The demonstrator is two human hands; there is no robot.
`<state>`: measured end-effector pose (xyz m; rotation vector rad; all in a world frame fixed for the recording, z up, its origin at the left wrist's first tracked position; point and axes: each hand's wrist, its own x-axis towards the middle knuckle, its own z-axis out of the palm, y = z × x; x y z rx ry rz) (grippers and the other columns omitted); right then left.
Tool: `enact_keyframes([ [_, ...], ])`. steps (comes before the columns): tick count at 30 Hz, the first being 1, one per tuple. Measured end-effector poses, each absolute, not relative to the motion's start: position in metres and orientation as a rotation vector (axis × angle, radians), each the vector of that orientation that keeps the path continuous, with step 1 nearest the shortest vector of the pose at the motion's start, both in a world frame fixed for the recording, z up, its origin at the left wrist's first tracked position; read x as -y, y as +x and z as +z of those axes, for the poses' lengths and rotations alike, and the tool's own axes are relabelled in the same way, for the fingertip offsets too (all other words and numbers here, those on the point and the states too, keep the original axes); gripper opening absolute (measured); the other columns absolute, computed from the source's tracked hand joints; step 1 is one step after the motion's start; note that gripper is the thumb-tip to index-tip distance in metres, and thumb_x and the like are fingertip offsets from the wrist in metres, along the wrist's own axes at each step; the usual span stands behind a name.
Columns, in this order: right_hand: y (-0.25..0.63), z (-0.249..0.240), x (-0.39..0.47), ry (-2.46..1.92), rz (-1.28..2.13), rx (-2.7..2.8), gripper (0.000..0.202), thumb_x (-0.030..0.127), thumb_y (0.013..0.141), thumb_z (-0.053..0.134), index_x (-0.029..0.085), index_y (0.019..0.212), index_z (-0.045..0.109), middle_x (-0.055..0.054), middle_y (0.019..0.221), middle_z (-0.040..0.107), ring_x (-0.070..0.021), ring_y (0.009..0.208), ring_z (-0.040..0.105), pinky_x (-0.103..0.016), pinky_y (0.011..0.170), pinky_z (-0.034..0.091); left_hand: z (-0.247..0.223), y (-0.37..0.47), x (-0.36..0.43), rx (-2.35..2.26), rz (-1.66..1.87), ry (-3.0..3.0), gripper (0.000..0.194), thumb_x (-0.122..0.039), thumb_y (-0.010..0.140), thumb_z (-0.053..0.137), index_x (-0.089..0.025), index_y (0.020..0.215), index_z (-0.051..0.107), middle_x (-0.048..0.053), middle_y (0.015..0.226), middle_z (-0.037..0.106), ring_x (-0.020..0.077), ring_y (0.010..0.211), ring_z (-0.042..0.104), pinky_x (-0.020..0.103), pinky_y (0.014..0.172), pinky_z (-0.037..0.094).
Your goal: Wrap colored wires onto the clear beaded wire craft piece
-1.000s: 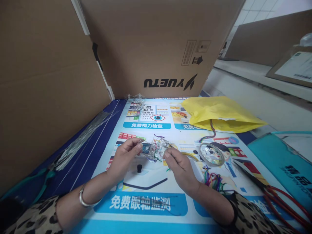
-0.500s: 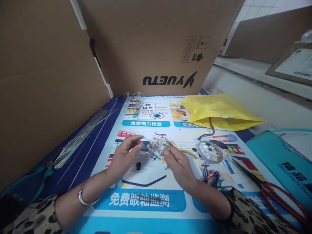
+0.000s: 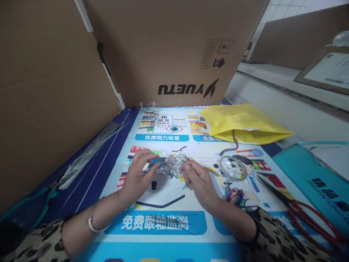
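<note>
A tangled bundle of thin clear and silvery wire with coloured threads (image 3: 176, 163) lies on the printed sheet between my two hands. My left hand (image 3: 140, 174) is at its left side, thumb and fingers apart with a gap between them and nothing plainly held. At the right edge of the bundle, my right hand (image 3: 200, 182) is closed in a pinch. A short green thread end (image 3: 185, 186) sticks out below its fingers; the pinched spot itself is hidden. Just right of that wrist is a pile of coloured threads (image 3: 236, 194).
A roll of clear tape (image 3: 233, 168), red-handled scissors (image 3: 305, 218) and a yellow bag (image 3: 248, 122) lie to the right. Straight wires (image 3: 89, 153) and teal-handled pliers (image 3: 46, 200) are at left. More wire pieces (image 3: 149, 109) sit before the cardboard wall (image 3: 169, 54).
My left hand's fingers have spread apart a little and shifted slightly left. My right hand stays pinched by the bundle. The whole view has shifted slightly.
</note>
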<state>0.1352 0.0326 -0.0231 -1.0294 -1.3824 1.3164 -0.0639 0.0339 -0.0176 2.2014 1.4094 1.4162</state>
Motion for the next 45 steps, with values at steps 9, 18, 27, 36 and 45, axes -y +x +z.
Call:
enact_keyframes([
  [9, 0.136, -0.021, -0.036, -0.984, 1.487, 1.182, 0.025, 0.040, 0.087, 0.048, 0.018, 0.079, 0.056, 0.008, 0.046, 0.036, -0.0061, 0.040, 0.030, -0.019, 0.039, 0.021, -0.022, -0.066, -0.031, -1.292, 1.322, 2.541, 0.025, -0.005, 0.080, 0.050, -0.024, 0.091, 0.063, 0.006, 0.101, 0.053, 0.0206, 0.096, 0.051, 0.038, 0.083, 0.043],
  [18, 0.137, -0.023, -0.040, -0.901, 1.572, 1.052, 0.026, 0.039, 0.084, 0.055, 0.018, 0.069, 0.053, 0.010, 0.043, 0.029, -0.0051, 0.038, 0.024, -0.019, 0.038, 0.021, -0.022, -0.065, -0.033, -1.260, 1.260, 2.530, 0.027, -0.003, 0.078, 0.050, -0.021, 0.095, 0.059, 0.006, 0.095, 0.053, 0.0199, 0.091, 0.050, 0.036, 0.079, 0.043],
  [27, 0.135, -0.024, -0.035, -0.905, 1.561, 1.149, 0.028, 0.042, 0.083, 0.055, 0.018, 0.067, 0.053, 0.010, 0.043, 0.030, -0.0058, 0.038, 0.026, -0.020, 0.039, 0.020, -0.017, -0.048, -0.030, -1.451, 1.244, 2.472, 0.020, -0.034, 0.073, 0.067, -0.019, 0.084, 0.059, 0.007, 0.092, 0.052, 0.0246, 0.088, 0.049, 0.042, 0.078, 0.040],
  [36, 0.136, -0.023, -0.031, -0.926, 1.470, 1.315, 0.031, 0.042, 0.086, 0.052, 0.018, 0.067, 0.053, 0.009, 0.044, 0.033, -0.0066, 0.041, 0.029, -0.022, 0.042, 0.022, -0.017, -0.040, -0.030, -1.511, 1.353, 2.327, 0.009, -0.020, 0.074, 0.064, -0.019, 0.076, 0.055, 0.005, 0.089, 0.050, 0.0229, 0.090, 0.047, 0.040, 0.082, 0.038],
  [45, 0.138, -0.025, -0.033, -0.976, 1.382, 1.367, 0.030, 0.041, 0.088, 0.052, 0.019, 0.067, 0.048, 0.008, 0.048, 0.036, -0.0075, 0.043, 0.030, -0.023, 0.046, 0.025, -0.017, -0.047, -0.026, -1.352, 1.341, 2.210, 0.008, -0.012, 0.078, 0.055, -0.019, 0.081, 0.053, 0.006, 0.092, 0.053, 0.0209, 0.094, 0.051, 0.035, 0.081, 0.043],
])
